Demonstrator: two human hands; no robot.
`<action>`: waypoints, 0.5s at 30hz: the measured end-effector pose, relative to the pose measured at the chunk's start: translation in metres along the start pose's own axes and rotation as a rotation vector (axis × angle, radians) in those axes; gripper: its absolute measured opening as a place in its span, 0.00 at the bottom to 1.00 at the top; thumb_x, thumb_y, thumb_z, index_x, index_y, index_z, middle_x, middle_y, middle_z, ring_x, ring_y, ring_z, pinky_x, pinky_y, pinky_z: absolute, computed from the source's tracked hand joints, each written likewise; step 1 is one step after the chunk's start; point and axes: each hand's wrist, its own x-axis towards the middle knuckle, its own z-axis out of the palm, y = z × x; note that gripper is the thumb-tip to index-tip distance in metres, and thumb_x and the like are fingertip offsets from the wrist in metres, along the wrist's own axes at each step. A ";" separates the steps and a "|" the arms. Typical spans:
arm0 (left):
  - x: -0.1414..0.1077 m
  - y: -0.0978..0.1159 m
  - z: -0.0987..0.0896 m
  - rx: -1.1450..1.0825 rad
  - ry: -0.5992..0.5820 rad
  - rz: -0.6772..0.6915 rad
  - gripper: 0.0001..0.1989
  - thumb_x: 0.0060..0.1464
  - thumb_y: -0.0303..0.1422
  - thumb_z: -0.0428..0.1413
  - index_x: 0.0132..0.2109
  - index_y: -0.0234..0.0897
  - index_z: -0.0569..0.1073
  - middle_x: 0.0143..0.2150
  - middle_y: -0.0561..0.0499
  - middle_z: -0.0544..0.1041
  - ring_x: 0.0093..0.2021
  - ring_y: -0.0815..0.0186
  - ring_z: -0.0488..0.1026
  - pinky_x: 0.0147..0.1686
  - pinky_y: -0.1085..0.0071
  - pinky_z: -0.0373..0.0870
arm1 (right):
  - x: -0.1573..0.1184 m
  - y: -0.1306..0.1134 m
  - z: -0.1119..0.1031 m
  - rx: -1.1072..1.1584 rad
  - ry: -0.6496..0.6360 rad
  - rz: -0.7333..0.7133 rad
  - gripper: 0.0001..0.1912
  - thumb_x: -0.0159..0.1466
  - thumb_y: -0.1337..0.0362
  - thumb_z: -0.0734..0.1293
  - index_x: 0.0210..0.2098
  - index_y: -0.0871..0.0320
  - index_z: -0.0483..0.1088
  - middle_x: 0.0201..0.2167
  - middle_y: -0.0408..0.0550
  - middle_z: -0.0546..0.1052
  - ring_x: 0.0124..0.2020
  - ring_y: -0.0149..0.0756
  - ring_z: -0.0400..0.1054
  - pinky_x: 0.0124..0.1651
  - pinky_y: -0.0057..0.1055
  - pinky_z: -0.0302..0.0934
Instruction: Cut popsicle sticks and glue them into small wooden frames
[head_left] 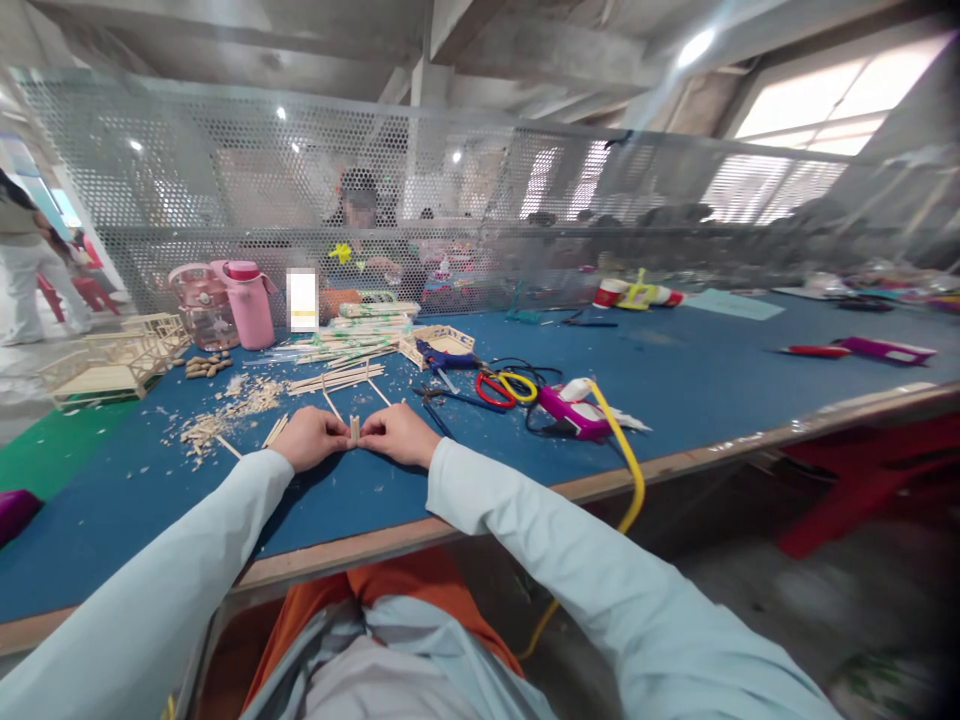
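Note:
Between my two hands a small bundle of short wooden sticks (pixel 355 430) stands upright on the blue table. My left hand (pixel 309 440) pinches it from the left side, fingers closed. From the right, my right hand (pixel 399 436) pinches the same bundle with thumb and fingers together. Just beyond my fingers lie loose thin sticks (pixel 337 379), two of them slanting toward the bundle. A few short sticks (pixel 275 430) rest beside my left wrist, next to a scatter of wood scraps (pixel 240 405).
Red and yellow-handled scissors (pixel 496 390), blue-handled pliers (pixel 446 358) and a purple glue gun (pixel 576 412) with a yellow cord lie to the right. Wooden stick frames (pixel 112 365), peanuts (pixel 208 365) and a pink bottle (pixel 249 305) stand left. A perforated metal screen (pixel 465 190) runs behind.

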 end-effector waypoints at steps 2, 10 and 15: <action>0.000 0.000 0.000 0.000 0.001 0.000 0.11 0.39 0.41 0.57 0.25 0.38 0.78 0.22 0.54 0.77 0.24 0.67 0.70 0.25 0.75 0.60 | 0.000 0.000 0.000 -0.002 0.000 -0.002 0.05 0.53 0.67 0.68 0.26 0.61 0.76 0.20 0.43 0.75 0.22 0.27 0.63 0.28 0.22 0.52; -0.001 0.000 0.000 0.006 -0.007 0.016 0.12 0.39 0.42 0.57 0.25 0.38 0.78 0.22 0.54 0.77 0.23 0.67 0.69 0.24 0.75 0.60 | -0.001 0.000 0.000 -0.004 0.000 -0.006 0.05 0.53 0.67 0.67 0.27 0.61 0.76 0.20 0.43 0.75 0.22 0.27 0.63 0.28 0.23 0.52; -0.002 0.003 -0.001 0.022 -0.021 0.025 0.11 0.40 0.40 0.56 0.25 0.38 0.78 0.22 0.54 0.77 0.23 0.68 0.68 0.24 0.75 0.60 | 0.000 0.000 0.001 0.006 0.002 -0.004 0.05 0.53 0.67 0.68 0.26 0.61 0.76 0.20 0.43 0.75 0.23 0.27 0.63 0.28 0.23 0.52</action>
